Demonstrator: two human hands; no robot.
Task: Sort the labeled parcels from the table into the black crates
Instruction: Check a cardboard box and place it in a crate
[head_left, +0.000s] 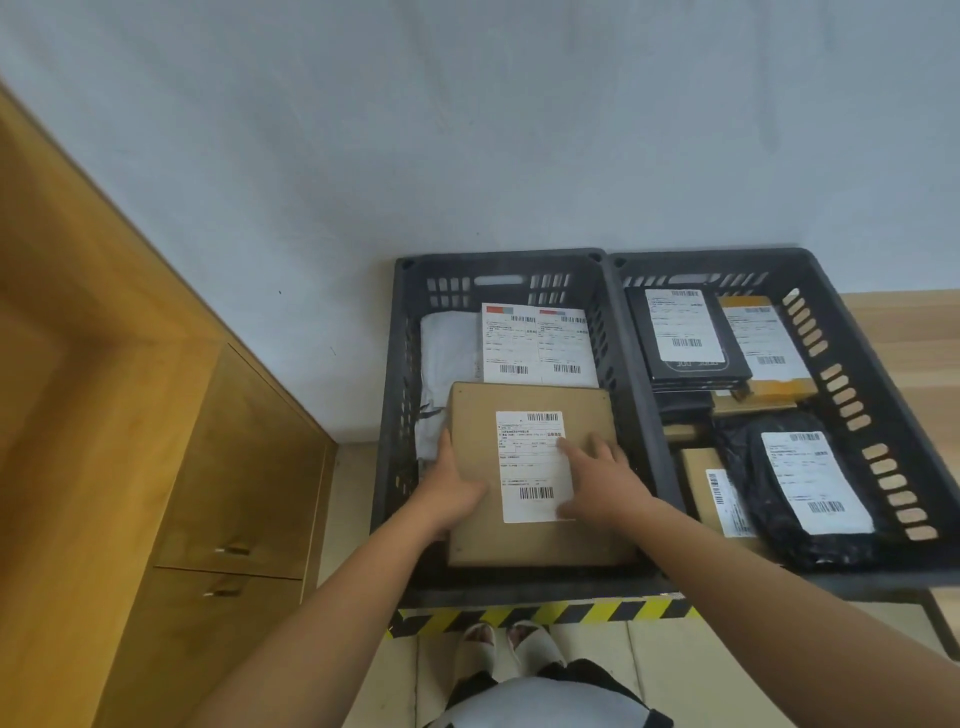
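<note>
Pale wall behind, the left hand (457, 488) grips the left edge of a brown cardboard parcel (530, 543), while the right hand (605, 483) presses flat, fingers straight, on its white label (527, 467). That parcel is inside the left crate (498, 257), overlapping white mailers (449, 343); the right crate (727, 255) beside it holds more labeled parcels (685, 332).

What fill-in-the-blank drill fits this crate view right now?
1. The left hand grips the box in the ___ crate.
2. The right hand lies flat on the box's white ___.
3. The black bag lies in the ___ crate.
Missing words: left; label; right.
</note>
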